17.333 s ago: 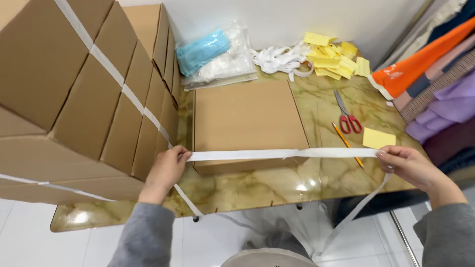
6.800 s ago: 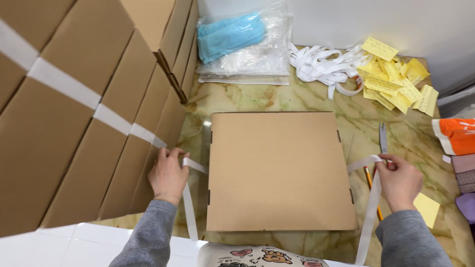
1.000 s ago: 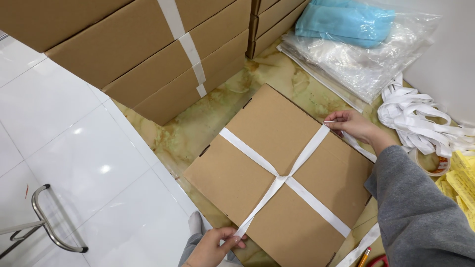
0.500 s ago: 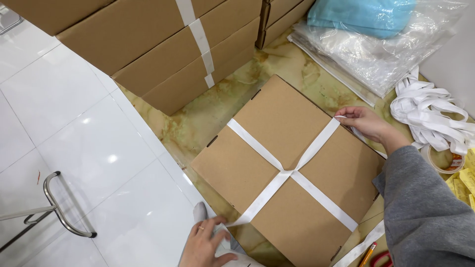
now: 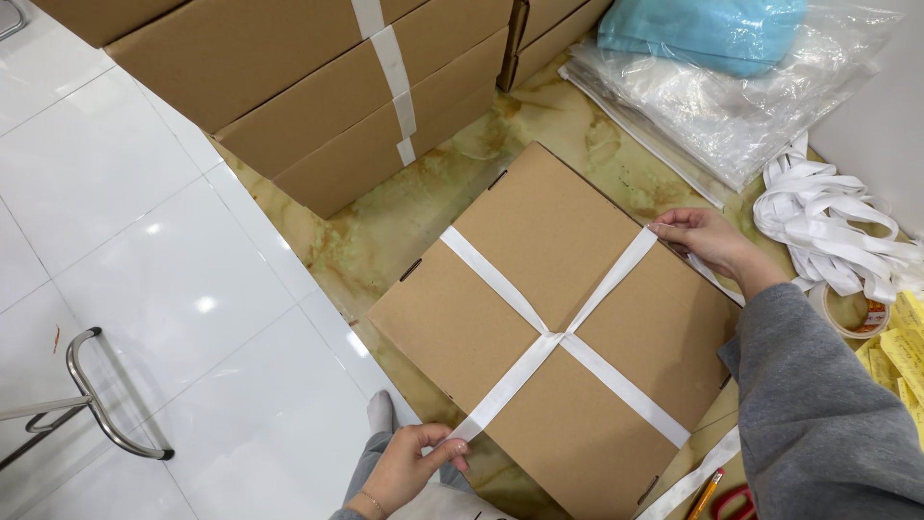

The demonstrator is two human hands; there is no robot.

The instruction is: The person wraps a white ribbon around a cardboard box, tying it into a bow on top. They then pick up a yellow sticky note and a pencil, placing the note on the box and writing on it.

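A flat brown cardboard box [image 5: 539,250] lies on the marbled table, crossed by two white straps [image 5: 551,339] that meet near its middle. My left hand [image 5: 404,464] pinches one strap's end at the box's near corner. At the far right corner, my right hand [image 5: 707,239] grips the other end of that same strap and presses it on the box's edge. The second strap runs loose across the lid, its end trailing off the lower right.
Stacked cardboard boxes [image 5: 289,87] bound with white strap stand at the back left. Clear plastic bags with blue items [image 5: 712,58] lie at the back right. A heap of white strap [image 5: 837,221], a tape roll [image 5: 852,310], yellow slips and red-handled scissors [image 5: 736,503] sit right. A metal frame [image 5: 91,404] stands on the white floor.
Since a second ago the view has shifted slightly. My left hand has slid up a little along the strap at the near corner. My right hand stays on the far corner.
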